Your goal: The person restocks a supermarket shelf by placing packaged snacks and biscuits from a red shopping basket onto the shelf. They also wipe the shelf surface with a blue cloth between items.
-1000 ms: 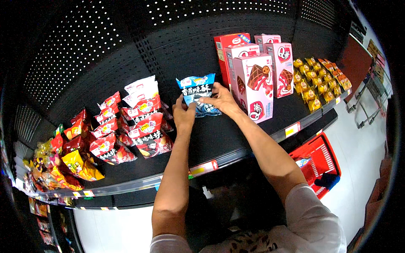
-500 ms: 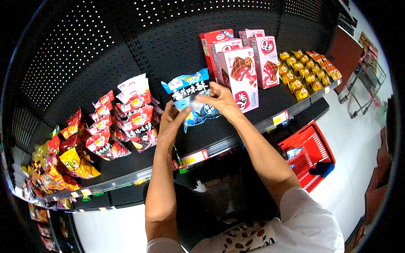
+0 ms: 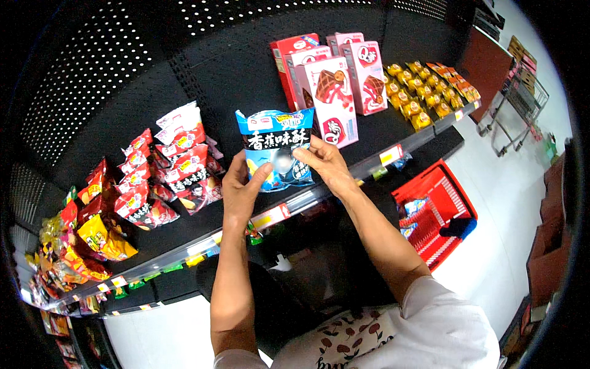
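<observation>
- Your left hand (image 3: 241, 192) grips the blue bag (image 3: 276, 149) at its lower left corner, thumb across the front, fingers behind it.
- Your right hand (image 3: 324, 163) clamps the bag's right edge, fingers curled over the front, thumb hidden.
- The bag is upright, face toward you, held over the bare middle stretch of the black shelf (image 3: 393, 126); whether its bottom edge touches the shelf cannot be told.
- A blurred pale patch sits in the middle of the bag's front.
- Just right of the bag, pink boxes (image 3: 332, 98) stand upright in rows, with a red box (image 3: 289, 58) at the back; the nearest pink box is just beside your right hand.
- Further right along the shelf, small yellow packs (image 3: 424, 92) lie in rows out to the end.
- To the left of the bag, red-and-white bags (image 3: 178, 157) stand stacked in rows, near your left hand but apart from it.
- Further left, yellow bags (image 3: 101, 237) crowd the shelf's curve.
- Price tags (image 3: 270, 216) line the shelf's front edge below your hands.
- On the floor to your right stands a red basket (image 3: 439, 212) with a few packets in it.
- A wire cart (image 3: 516, 111) is at the far right.
</observation>
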The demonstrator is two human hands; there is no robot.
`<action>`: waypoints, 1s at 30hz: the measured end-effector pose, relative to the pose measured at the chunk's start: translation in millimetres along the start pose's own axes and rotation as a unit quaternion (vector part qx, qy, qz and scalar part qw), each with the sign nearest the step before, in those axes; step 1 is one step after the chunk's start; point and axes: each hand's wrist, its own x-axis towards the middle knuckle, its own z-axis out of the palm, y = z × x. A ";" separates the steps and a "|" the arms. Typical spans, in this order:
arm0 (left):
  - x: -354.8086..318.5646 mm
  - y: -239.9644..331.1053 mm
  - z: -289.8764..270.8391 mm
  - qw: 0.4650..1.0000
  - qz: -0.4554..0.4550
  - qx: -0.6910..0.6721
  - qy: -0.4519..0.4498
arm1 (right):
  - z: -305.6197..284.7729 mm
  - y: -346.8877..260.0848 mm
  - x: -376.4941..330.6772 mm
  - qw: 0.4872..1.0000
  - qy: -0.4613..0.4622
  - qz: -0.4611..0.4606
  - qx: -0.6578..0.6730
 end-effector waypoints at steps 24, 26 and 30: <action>-41.9 1.1 140.7 0.955 0.169 0.175 -0.168 | -194.4 -128.5 -204.2 0.939 0.275 -0.004 -0.204; -39.9 -5.9 136.6 0.968 0.130 0.155 -0.145 | -249.7 -98.1 -232.0 0.928 0.300 0.010 -0.223; -35.0 -27.5 116.7 0.981 0.095 0.127 -0.108 | -350.8 -23.9 -288.7 0.895 0.367 0.048 -0.248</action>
